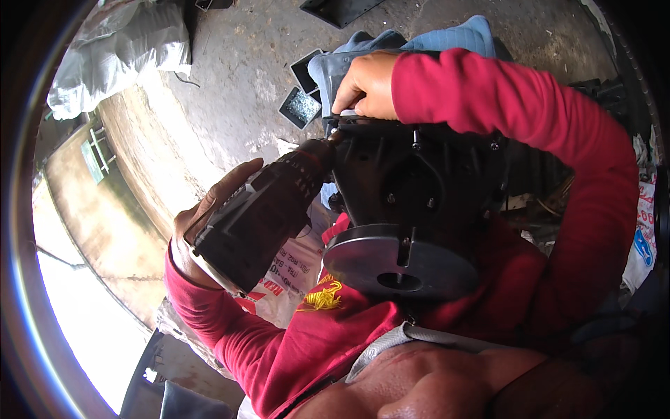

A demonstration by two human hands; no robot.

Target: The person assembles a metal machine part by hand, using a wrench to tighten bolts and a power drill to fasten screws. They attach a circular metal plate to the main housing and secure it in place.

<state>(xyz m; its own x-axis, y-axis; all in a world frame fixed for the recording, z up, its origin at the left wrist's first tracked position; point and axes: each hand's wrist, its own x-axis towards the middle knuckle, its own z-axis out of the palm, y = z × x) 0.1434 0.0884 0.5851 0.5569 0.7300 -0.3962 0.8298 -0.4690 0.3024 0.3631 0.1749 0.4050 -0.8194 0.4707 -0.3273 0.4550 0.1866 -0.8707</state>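
My left hand (202, 220) is wrapped round a dark cordless drill (258, 216). The drill's nose points up and right, and its tip meets the upper left corner of a black ribbed housing (363, 167). My right hand (370, 85) lies at the housing's far edge, fingers curled and thumb and forefinger close together beside the drill tip. What those fingers pinch, if anything, is too small to make out. A black round plate (433, 272) with a slot and a hole sits at the housing's near end. Bright screws (417, 140) show on the housing.
A small dark bin (300, 107) of shiny bits stands on the floor beyond the drill, beside another dark bin (304, 70). Blue cloth (453, 38) lies behind the housing. A plastic-wrapped bundle (125, 59) is at far left. A printed white sack (296, 265) lies below the drill.
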